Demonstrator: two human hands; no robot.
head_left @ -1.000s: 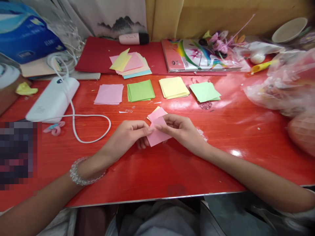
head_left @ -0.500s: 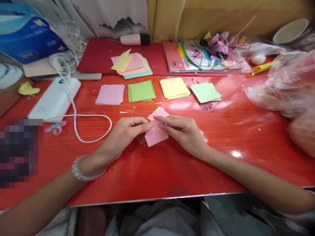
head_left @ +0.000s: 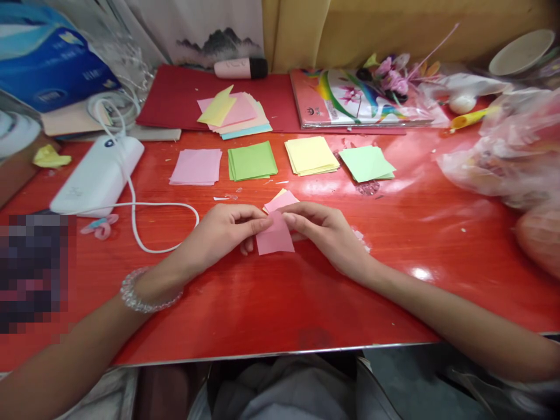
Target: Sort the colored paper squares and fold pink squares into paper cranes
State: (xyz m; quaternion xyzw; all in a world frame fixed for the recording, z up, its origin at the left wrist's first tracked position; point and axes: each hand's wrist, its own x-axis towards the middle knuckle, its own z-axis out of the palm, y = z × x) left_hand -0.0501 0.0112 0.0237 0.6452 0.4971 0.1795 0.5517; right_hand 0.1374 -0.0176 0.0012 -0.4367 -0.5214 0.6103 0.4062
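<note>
Head view, both hands point(head_left: 223, 233) point(head_left: 326, 233) pinching pink paper point(head_left: 275, 238), partly covering it, blue pack point(head_left: 44, 67) cropped

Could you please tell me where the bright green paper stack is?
In the head view, the bright green stack lies left of centre, between the pink stack and the pale yellow stack, beyond the left hand.

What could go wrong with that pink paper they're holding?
Maybe these things:

1. The left hand and right hand hold the pink paper near its far end, so it might crease or tear if they pull apart.

2. Loose yellow and pink sheets lie just beyond their fingers, so a knuckle could nudge them.

3. The white cable loops close by the left arm, which could snag it.
</note>
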